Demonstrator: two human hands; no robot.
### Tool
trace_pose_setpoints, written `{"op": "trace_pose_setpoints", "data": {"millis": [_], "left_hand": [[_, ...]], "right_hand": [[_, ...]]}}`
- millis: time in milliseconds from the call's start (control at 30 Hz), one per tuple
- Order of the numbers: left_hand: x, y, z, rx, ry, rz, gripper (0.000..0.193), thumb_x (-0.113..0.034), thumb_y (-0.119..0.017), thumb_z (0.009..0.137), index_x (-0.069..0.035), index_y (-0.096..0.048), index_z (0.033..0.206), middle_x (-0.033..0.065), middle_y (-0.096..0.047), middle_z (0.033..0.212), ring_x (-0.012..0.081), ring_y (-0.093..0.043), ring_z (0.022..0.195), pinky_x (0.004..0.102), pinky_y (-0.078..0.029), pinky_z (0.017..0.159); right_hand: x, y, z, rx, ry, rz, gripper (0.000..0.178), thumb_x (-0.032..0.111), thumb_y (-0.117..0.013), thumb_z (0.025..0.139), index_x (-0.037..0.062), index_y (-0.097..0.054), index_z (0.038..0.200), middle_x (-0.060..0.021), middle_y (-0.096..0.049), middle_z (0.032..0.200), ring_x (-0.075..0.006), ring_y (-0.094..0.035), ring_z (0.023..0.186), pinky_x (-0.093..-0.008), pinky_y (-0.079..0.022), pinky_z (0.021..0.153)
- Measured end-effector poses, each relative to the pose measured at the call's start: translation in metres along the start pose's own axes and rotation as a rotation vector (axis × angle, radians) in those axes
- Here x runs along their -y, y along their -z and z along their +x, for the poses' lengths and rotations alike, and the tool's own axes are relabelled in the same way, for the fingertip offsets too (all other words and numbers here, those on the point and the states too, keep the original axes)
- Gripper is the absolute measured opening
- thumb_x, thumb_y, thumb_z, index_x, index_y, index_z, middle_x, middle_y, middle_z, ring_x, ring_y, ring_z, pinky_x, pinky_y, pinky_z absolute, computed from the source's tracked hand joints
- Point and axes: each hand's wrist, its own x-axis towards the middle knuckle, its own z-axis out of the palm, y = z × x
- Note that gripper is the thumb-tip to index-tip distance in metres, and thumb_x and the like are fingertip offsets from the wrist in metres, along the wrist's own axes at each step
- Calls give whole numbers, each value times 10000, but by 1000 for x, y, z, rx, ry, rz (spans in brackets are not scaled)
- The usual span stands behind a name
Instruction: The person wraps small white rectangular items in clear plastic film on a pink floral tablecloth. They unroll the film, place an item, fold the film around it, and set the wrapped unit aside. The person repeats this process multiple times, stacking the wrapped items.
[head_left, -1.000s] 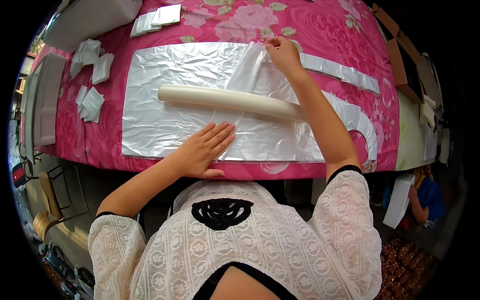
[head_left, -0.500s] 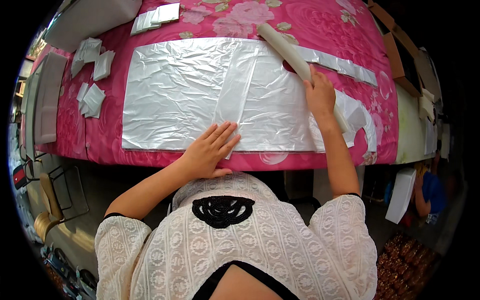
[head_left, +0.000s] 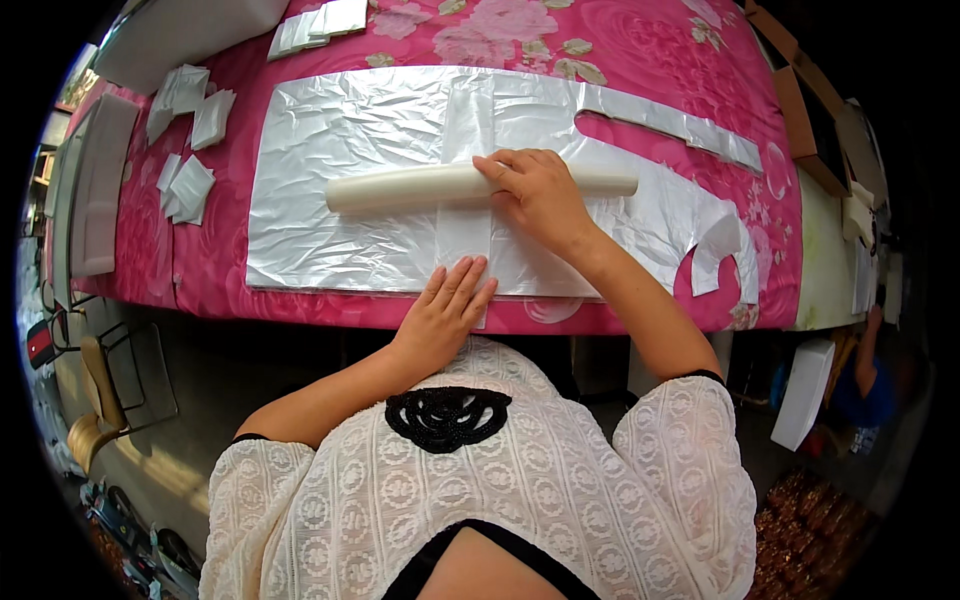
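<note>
A silvery-white plastic carrier bag (head_left: 330,245) lies flat on the table, its two handle strips pointing right. A smooth off-white tube (head_left: 400,187) rests across it, nearly level from left to right. My right hand (head_left: 543,203) is closed over the tube right of its middle, thumb on the near side. My left hand (head_left: 443,315) lies flat at the bag's near edge, fingers stretched out. Its fingertips touch the lower end of a narrow plastic band (head_left: 466,120) that runs across the bag beneath the tube. The near handle (head_left: 720,240) is crumpled and curled.
A pink flowered cloth (head_left: 620,40) covers the table. Small folded white packets (head_left: 187,190) lie in groups at the left, more (head_left: 318,27) at the far left. Pale bins (head_left: 105,185) stand along the left edge, an open cardboard box (head_left: 808,130) on the right. Another person (head_left: 865,385) is at lower right.
My right hand has moved left with the tube, turning it from a steep slant to nearly level across the bag. My left hand stays at the near edge, shifted slightly.
</note>
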Motion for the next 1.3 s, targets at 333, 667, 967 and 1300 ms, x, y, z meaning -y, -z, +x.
{"op": "trace_pose_setpoints", "data": {"millis": [333, 667, 967, 1300], "left_hand": [[32, 17, -12, 11, -198, -277, 660, -207, -672, 725, -2, -416, 1297, 154, -348, 1411, 291, -307, 1330, 434, -275, 1077], [58, 26, -20, -180, -393, -351, 314, -117, -646, 739, -5, -566, 1021, 128, -556, 1153, 258, -551, 1079, 378, -471, 919], [56, 45, -3, -334, -157, -708, 286, -45, -692, 710, -28, -543, 953, 148, -547, 1213, 288, -561, 1083, 384, -475, 906], [78, 36, 26, -140, 3, -214, 473, -70, -603, 730, -38, -517, 1194, 115, -570, 1178, 255, -529, 1118, 411, -376, 1006]], "right_hand": [[-53, -12, 70, -260, 28, -233, 457, 14, -622, 737, 74, -571, 1187, -120, -572, 1173, -301, -525, 1080, -395, -415, 943], [37, -9, -49, 247, 215, 259, 457, -31, -568, 680, 2, -565, 1135, -136, -528, 1235, -305, -478, 1171, -371, -396, 991], [37, -18, -49, 32, 27, 212, 397, -22, -625, 679, 28, -605, 1072, -108, -587, 1127, -281, -555, 1004, -352, -473, 852], [39, -17, -43, -79, -62, 178, 285, 9, -643, 708, 81, -660, 983, -75, -650, 958, -248, -596, 869, -335, -500, 734]]}}
